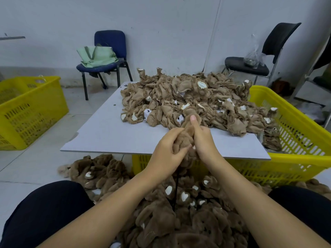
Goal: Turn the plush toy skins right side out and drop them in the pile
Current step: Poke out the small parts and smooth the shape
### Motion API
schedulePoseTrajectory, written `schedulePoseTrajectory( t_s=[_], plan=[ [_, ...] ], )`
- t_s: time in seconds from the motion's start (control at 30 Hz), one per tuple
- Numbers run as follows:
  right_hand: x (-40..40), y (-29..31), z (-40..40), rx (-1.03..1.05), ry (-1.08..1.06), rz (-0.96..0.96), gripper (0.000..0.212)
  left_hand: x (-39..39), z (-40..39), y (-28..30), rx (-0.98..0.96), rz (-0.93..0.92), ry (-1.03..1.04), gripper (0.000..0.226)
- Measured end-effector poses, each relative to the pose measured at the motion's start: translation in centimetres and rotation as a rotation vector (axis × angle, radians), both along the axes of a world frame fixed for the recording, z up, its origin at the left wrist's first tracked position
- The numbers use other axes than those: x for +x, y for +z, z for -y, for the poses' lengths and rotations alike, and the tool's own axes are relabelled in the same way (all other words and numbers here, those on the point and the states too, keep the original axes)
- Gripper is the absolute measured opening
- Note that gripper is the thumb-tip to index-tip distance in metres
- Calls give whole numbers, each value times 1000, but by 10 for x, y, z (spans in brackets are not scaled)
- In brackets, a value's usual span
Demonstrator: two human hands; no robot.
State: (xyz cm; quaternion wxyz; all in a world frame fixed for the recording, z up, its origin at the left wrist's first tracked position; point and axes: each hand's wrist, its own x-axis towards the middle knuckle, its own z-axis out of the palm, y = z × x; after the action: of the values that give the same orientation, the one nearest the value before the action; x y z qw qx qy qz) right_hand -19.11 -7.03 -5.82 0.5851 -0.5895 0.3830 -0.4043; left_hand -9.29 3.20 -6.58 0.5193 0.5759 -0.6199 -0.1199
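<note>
Both my hands grip one brown plush skin [186, 138] above the near edge of the grey board [111, 135]. My left hand [168, 153] clutches its lower part. My right hand [202, 138] holds its upper part, thumb pointing up and pressed into the fabric. A heap of inside-out tan skins [197, 99] with white patches covers the back right of the board. Between my knees on the floor lies the pile of fluffy brown skins [188, 212] turned right side out, with white heart patches.
The board rests on a yellow crate [295, 133] at the right. Another yellow crate [26, 108] stands on the floor at the left. A blue chair [107, 51] with a green bag and a black chair [259, 63] stand by the wall.
</note>
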Motion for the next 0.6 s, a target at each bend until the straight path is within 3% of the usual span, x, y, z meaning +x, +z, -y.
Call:
schedulePoseTrajectory(
  t_s=[0.17, 0.27, 0.47, 0.53, 0.6],
  plan=[
    [-6, 14, -10, -1, 18, 179, 29, -4, 2, 3, -393, 539, 50, 38],
    [-15, 18, -10, 26, 59, 264, 21, -5, 7, -2, -477, 722, -3, 36],
    [-28, -2, -17, 137, 128, 41, 50, -11, 6, -18, -343, 764, -83, 35],
    [-31, -6, -19, 148, 158, 35, 46, -7, 2, -16, -338, 715, -144, 38],
    [-32, -6, -19, 146, 155, 53, 40, -7, -4, -12, -341, 575, -67, 42]
  ],
)
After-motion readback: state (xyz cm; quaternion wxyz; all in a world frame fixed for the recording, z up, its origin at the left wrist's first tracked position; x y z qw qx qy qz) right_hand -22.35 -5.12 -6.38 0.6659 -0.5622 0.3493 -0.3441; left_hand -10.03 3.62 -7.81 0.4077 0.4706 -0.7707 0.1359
